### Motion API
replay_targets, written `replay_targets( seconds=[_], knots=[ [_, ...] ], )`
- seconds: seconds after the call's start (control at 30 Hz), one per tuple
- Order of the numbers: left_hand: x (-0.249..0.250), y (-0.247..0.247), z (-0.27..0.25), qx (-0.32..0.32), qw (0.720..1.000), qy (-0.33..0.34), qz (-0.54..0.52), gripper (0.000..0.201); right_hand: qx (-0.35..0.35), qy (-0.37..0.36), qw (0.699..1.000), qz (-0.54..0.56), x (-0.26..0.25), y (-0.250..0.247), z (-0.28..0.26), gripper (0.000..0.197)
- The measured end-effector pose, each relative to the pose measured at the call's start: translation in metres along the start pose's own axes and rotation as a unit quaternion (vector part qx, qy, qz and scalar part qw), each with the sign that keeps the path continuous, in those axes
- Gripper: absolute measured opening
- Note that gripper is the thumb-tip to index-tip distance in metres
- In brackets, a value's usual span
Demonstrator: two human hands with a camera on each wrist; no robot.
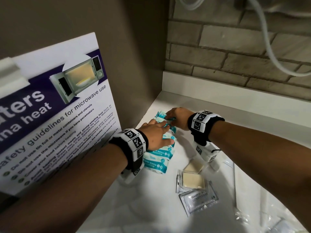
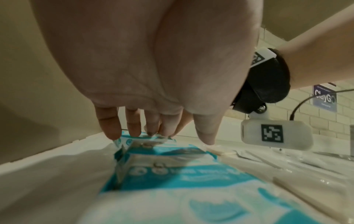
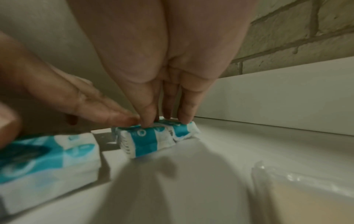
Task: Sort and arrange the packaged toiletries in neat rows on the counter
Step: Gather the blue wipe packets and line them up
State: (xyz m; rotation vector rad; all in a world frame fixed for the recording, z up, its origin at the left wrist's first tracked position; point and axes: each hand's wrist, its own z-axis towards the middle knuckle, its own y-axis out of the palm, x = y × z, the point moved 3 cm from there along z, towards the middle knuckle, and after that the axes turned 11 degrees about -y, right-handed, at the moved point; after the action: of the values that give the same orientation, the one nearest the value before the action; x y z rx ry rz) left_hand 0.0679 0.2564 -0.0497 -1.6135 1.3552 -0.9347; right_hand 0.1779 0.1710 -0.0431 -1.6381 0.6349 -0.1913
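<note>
White counter (image 1: 176, 103) under brick wall (image 1: 218, 52) holds packets (image 1: 159, 158).

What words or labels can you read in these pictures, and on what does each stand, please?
"Safety guidelines for microwave use": poster.
"Do not use tin foil or metal containers and utensils": same poster; the finer print below is too small to read with certainty.
"WIPES": teal wipes pack.
"SHAMPOO", "CONDITIONER": clear sachet; the word between is unclear.
"ClayGo": blue wall sign; its small print is blurred.
</note>
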Motion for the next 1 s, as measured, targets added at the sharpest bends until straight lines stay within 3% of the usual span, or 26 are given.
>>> replay_targets(
  seconds=[0.1, 0.2, 0.37, 0.63, 0.8, 1.0],
  knots=[
    [-0.006, -0.003, -0.008, 0.023, 0.998, 0.008, -0.055, 0.068, 0.023, -0.015, 1.000, 0.015, -0.006, -0.001, -0.008, 0.046],
    [-0.013, -0.008, -0.022, 0.065, 0.991, 0.017, -0.113, 0.056, 0.039, -0.049, 0.998, 0.000, -0.020, 0.000, -0.025, 0.039],
    [-0.025, -0.002, -0.046, 0.087, 0.987, -0.001, -0.134, 0.045, -0.011, -0.070, 0.997, -0.023, -0.045, 0.012, -0.051, 0.036],
    [-0.014, 0.027, -0.075, 0.073, 0.987, 0.025, -0.144, 0.048, 0.003, -0.023, 0.999, -0.028, -0.060, 0.026, -0.057, 0.043],
    [-0.014, 0.026, -0.075, 0.089, 0.987, 0.012, -0.134, 0.052, 0.008, -0.019, 1.000, -0.018, -0.063, 0.029, -0.050, 0.031],
    [-0.025, 0.023, -0.068, 0.104, 0.986, -0.013, -0.130, 0.052, 0.019, -0.010, 1.000, -0.004, -0.060, 0.031, -0.034, 0.036]
  ],
)
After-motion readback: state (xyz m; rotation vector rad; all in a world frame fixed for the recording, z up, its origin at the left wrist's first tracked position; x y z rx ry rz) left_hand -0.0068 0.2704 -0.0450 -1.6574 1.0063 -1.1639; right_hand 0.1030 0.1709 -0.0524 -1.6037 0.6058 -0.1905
